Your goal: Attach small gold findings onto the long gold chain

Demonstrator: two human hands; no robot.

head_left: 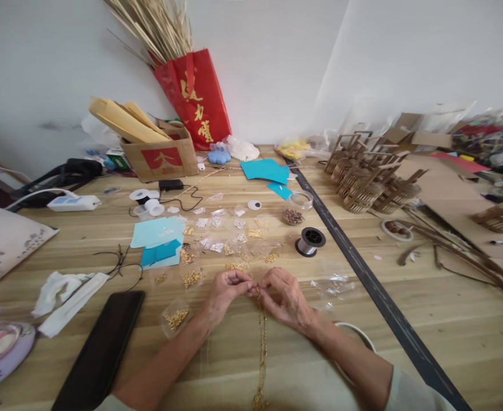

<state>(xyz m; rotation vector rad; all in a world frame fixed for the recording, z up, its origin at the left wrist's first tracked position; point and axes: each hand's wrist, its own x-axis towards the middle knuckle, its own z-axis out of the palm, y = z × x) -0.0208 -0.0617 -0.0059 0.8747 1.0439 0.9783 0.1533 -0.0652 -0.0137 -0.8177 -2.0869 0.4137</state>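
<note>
A thin gold chain of small links or beads (263, 342) hangs from between my hands down toward the table's near edge. My left hand (231, 290) pinches its upper end between thumb and index finger. Close against it, my right hand (286, 297) is also closed in a pinch at the top of the chain. The fingertips meet, so the exact join between them is hidden. Just beyond my hands lie small clear bags of gold findings (193, 278) and silver pieces (213, 244). A spool of fine wire (310, 242) stands to the right.
A black phone (100, 348) lies at left, near blue paper sheets (159, 234). A dark strip (354, 260) crosses the table at right. Small woven baskets (365, 177), a jar of beads (293, 217), a cardboard box (161, 157) and a red bag (198, 100) stand further back.
</note>
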